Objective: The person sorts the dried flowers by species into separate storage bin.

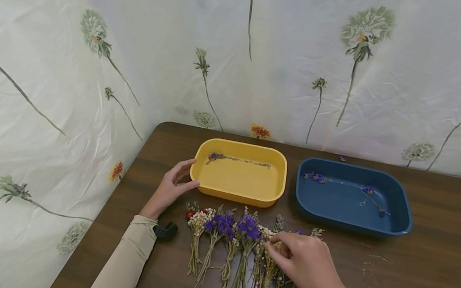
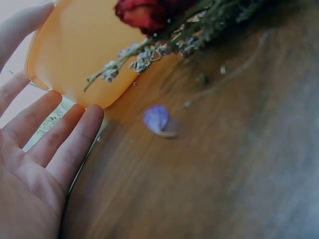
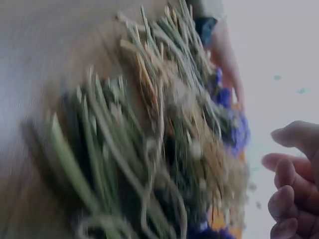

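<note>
My left hand (image 1: 169, 187) touches the left end of a yellow tray (image 1: 235, 197), fingers along its side and thumb near the front corner. In the left wrist view those fingers (image 2: 75, 144) are spread, fairly straight, against the tray's wall. My right hand (image 1: 308, 263) is over the right part of a row of dried flower bundles, its thumb and forefinger close together, other fingers curled. Nothing shows between them in the right wrist view. Purple-flowered bundles (image 1: 249, 228) and a cream-flowered bundle (image 1: 199, 223) lie in the row, stems tied with twine (image 3: 162, 124). The right hand hides some flower heads.
Inside the yellow tray lies a thin purple sprig (image 1: 216, 156). A blue tray (image 1: 343, 222) to its right holds a few purple sprigs (image 1: 314, 177). Bits of stem (image 1: 377, 256) and a loose purple petal (image 2: 156, 118) lie on the brown table. A floral curtain (image 1: 276, 44) hangs behind.
</note>
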Demonstrator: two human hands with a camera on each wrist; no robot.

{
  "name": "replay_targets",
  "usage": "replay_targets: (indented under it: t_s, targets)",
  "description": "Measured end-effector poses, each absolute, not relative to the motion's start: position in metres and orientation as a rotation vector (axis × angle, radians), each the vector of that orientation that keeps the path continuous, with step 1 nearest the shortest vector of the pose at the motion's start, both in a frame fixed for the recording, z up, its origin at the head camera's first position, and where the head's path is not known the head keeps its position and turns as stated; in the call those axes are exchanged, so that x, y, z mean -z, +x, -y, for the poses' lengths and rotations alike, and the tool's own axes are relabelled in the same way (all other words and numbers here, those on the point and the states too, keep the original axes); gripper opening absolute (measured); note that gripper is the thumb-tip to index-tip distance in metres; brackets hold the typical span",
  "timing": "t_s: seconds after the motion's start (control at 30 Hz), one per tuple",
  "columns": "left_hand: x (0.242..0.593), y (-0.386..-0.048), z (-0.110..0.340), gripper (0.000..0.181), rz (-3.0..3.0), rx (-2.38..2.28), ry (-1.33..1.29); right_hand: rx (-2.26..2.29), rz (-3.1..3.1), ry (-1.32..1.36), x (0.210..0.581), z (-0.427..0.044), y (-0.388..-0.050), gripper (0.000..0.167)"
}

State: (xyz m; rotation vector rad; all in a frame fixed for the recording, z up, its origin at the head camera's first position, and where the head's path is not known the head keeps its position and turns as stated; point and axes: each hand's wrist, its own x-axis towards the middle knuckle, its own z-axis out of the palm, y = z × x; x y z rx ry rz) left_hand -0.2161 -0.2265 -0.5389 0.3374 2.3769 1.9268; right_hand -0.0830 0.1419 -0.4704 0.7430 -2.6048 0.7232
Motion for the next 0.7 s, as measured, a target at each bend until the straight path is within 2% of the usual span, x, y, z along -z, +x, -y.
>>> replay_targets:
  t_s: [0.2,0.37,0.7]
  targets:
    - [0.541,-0.217,0.227,0.063,-2.374,-1.935,0.346,-0.826,2.845,0.689,0.468,-0.118,-0.078,0.005]
    - [0.540,-0.218,0.227,0.063,-2.378,-1.936,0.351,-0.913,3.023,0.545,0.467,-0.103,-0.080,0.008]
    - [0.539,-0.217,0.225,0.065,-2.394,-1.937,0.347,-0.579,3.063,0.450,0.482,-0.088,-0.077,0.031]
